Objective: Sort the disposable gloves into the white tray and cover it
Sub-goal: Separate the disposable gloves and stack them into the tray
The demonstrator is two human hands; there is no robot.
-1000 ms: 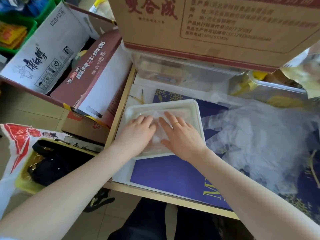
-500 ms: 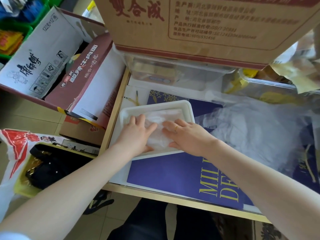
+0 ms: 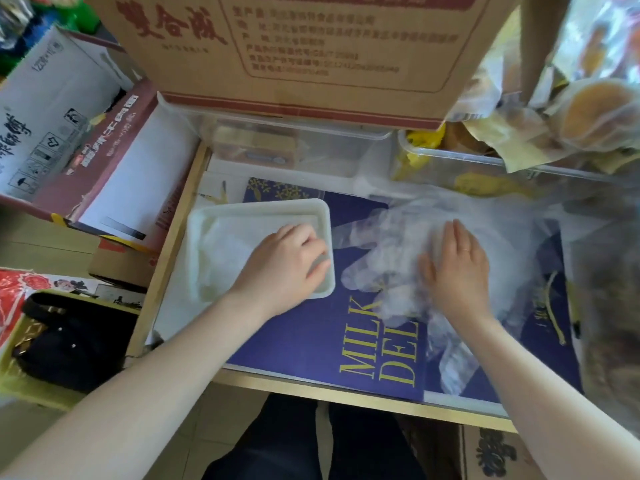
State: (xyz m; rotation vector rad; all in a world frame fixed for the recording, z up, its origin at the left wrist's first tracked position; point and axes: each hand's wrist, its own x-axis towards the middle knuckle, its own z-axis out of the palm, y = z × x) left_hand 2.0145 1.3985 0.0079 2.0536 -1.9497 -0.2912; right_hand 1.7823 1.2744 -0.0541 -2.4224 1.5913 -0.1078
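The white tray point(image 3: 257, 206) lies on the left part of the blue mat. Folded clear gloves point(image 3: 225, 245) fill its inside. My left hand point(image 3: 287, 263) rests on those gloves at the tray's right end, fingers bent down beside the right wall. A loose pile of clear disposable gloves point(image 3: 388, 247) spreads over the mat to the right of the tray. My right hand point(image 3: 457, 268) lies flat on that pile, fingers straight and pointing away from me. No cover for the tray shows.
A large cardboard box point(image 3: 294, 46) overhangs the table's back. Under it stand clear plastic containers point(image 3: 311, 148), with bagged food point(image 3: 588, 109) at the right. An open carton point(image 3: 104, 150) and a black bag point(image 3: 69, 341) sit left of the wooden table edge point(image 3: 166, 258).
My right hand left the tray and moved right onto the loose glove pile. My left hand slid to the tray's right end. The view shifted right.
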